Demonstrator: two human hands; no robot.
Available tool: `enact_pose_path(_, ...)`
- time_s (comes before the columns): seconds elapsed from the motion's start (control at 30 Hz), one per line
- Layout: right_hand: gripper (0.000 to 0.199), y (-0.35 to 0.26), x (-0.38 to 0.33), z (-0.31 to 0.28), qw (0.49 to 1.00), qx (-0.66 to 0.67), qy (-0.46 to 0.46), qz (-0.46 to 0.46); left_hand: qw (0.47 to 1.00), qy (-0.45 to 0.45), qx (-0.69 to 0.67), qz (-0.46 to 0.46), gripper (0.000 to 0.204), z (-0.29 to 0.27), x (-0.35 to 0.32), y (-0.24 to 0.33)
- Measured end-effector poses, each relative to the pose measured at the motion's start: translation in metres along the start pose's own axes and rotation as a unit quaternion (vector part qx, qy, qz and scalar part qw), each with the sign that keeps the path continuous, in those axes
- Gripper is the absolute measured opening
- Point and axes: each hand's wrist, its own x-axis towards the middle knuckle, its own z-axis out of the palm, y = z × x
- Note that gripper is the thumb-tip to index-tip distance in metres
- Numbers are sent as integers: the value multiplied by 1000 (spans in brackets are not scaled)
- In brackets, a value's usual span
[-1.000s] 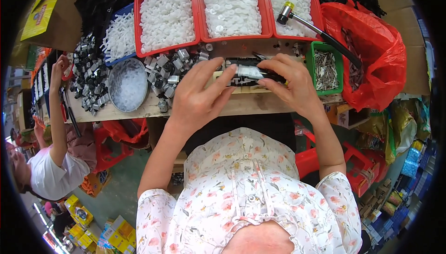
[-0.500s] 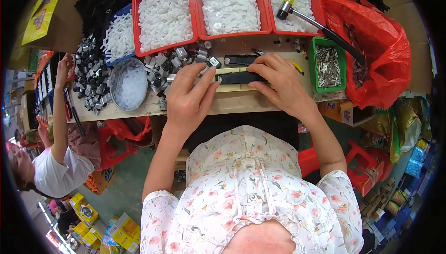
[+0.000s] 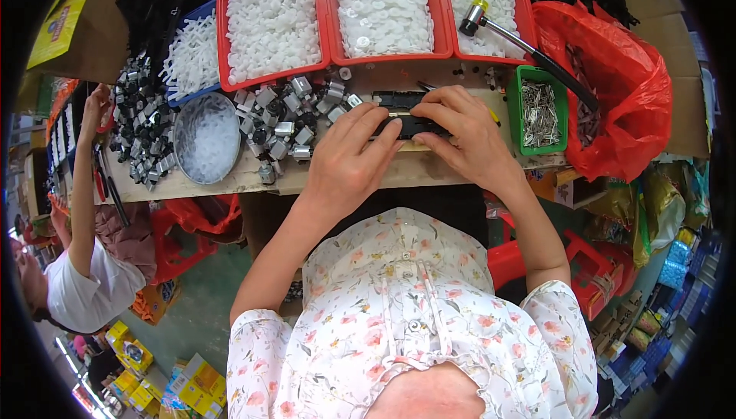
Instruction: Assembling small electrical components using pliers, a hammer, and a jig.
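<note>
A long, flat black plastic piece (image 3: 409, 125) lies at the near side of the workbench, between my hands. My left hand (image 3: 346, 162) is closed over its left end, fingertips bent onto it and the thumb along the near side. On its right end my right hand (image 3: 469, 141) presses with curled fingers, the thumb at the near edge. Most of the pale wooden strips around the piece are hidden by my hands. Just behind lies another black piece (image 3: 399, 99). To the left of my left hand is a heap of small silver-and-black metal parts (image 3: 280, 129).
Red trays (image 3: 327, 13) of white plastic pieces line the back. A hammer (image 3: 529, 52) lies across the right tray and a red bag (image 3: 648, 112). A green tray (image 3: 518, 131) holds metal pins. A round dish (image 3: 178, 151) sits left. Another person (image 3: 88, 273) works at far left.
My left hand has slid right, closer to my right hand, onto the black piece. It now covers the pale strips that showed before. My right hand has stayed nearly in place.
</note>
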Motion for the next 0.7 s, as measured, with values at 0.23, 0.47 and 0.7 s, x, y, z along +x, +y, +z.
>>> enact_pose_path(0.23, 32, 0, -4, -2, 1000, -6, -3, -1, 1000, -15, 3, 1, 31, 2, -1, 2)
enact_pose_path(0.47, 33, 6, 0, -2, 1000, 9, -10, -9, 1000, -30, 9, 5, 32, 11, -4, 7)
enact_pose_path(0.7, 32, 4, -3, 0, 1000, 23, -2, -11, 1000, -2, 4, 7, 30, 10, -5, 11)
